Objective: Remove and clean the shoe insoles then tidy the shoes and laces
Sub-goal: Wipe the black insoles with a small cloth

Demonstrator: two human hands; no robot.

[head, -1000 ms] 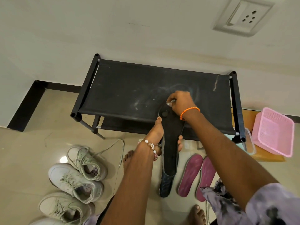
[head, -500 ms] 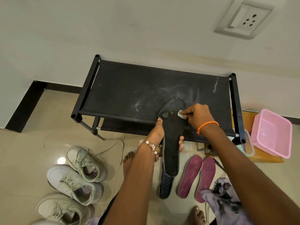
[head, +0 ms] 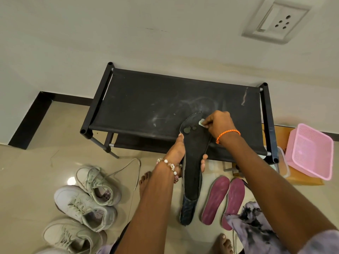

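Insole mid-wipe over the shoe rack

Insole (head: 192,162), dark, long, held up in front of the person w/ its toe end over the front edge of the black shoe rack (head: 146,107) and its heel end hanging down toward the floor. Left hand (head: 177,151) grips it around the middle: thumb on one edge, fingertips showing at the other edge. Right hand (head: 218,123) has its fingers pinched together on a small pale wipe (head: 201,123), pressed at the toe-end edge. A couple of darker spots sit on the toe area just beside the wipe; prob. marks left to clean, can't tell for sure.

Handling, as a judgement: looks thin, light and bendy, so it'll flop or fold if held only by one end. Mid-waist grip as now seems right, since it backs the surface against rubbing pressure. Fabric top likely not slippery. Not fragile, but hard scrubbing at the thin toe edge could curl it.

Elsewhere: two pink insoles (head: 223,198) lie side by side on the floor, right of the dark one. Three pale sneakers (head: 82,202) w/ loose laces sit to the left. Pink basket (head: 310,151) is at far right, beside the rack. Cleaning step is underway; tidying shoes and laces not yet done.
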